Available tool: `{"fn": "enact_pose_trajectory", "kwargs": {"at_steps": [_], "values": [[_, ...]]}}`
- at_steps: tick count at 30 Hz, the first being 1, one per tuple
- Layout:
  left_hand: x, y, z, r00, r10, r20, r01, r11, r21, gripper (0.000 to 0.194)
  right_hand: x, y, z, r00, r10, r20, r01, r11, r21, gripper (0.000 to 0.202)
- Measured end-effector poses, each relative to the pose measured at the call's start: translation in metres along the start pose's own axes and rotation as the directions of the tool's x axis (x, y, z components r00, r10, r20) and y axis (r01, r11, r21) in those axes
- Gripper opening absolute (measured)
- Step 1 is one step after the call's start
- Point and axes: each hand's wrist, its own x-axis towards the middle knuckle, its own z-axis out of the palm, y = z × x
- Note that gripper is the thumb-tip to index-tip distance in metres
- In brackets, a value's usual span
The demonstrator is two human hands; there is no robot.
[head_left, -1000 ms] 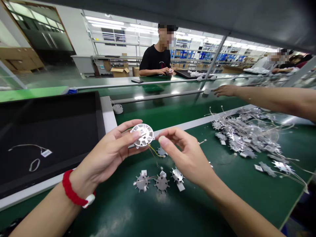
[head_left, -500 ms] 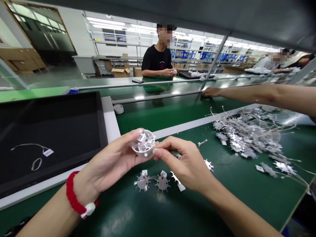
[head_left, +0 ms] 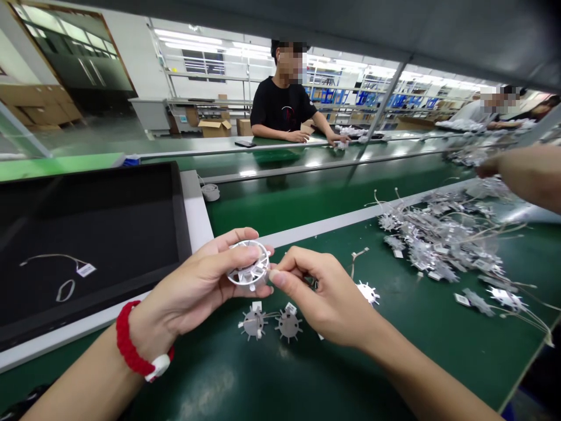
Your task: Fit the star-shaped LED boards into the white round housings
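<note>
My left hand (head_left: 190,286) is closed around a round white ring housing (head_left: 248,283). Its thumb presses on a silvery part inside the ring. Beside the rim, the thumb and fingertips of my right hand (head_left: 322,292) pinch a thin cable (head_left: 268,269) that comes out of the housing; most of it is hidden by the fingers. On the green table below lie two spoked metal discs (head_left: 253,323) with white labels. Another shiny spoked disc (head_left: 368,293) shows past my right hand.
A heap of spoked discs with cables (head_left: 427,237) covers the right side. At left is a black tray (head_left: 109,216) holding a labelled cable (head_left: 85,269). One white ring (head_left: 211,192) rests behind it. A co-worker's arm (head_left: 530,175) reaches in; another person (head_left: 283,105) sits opposite.
The housing has shifted slightly left and down, and my left thumb has moved onto its inside. The co-worker's arm at right has drawn back to the right, where discs now show near the hand.
</note>
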Motion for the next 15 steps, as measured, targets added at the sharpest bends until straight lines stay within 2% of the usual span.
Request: {"fn": "enact_pose_trajectory", "kwargs": {"at_steps": [4,7,10,13,15], "values": [[0.0016,0.0001,0.0,0.999,0.048,0.008,-0.048,0.999,0.008,0.049,0.0005,0.0003,-0.0008,1.0,0.005,0.003,-0.005,1.0,0.005,0.022],[0.0032,0.0007,-0.0007,0.999,0.041,0.025,-0.042,0.999,0.013,0.046,0.0011,0.0021,-0.0008,1.0,0.022,-0.005,-0.022,1.0,0.001,0.023],[0.0041,0.0012,-0.0019,0.998,0.036,0.041,-0.036,0.999,-0.013,0.027,0.002,0.0048,-0.0004,0.999,0.047,-0.019,-0.046,0.999,0.016,0.025],[0.0046,0.0016,-0.0032,0.998,0.053,0.014,-0.053,0.998,-0.019,0.005,0.0034,0.0074,0.0,0.998,0.057,-0.027,-0.056,0.998,0.036,0.025],[0.0052,0.0019,-0.0042,0.998,0.061,0.015,-0.061,0.998,-0.006,0.003,0.0043,0.0082,0.0002,0.998,0.055,-0.03,-0.054,0.998,0.041,0.024]]}}
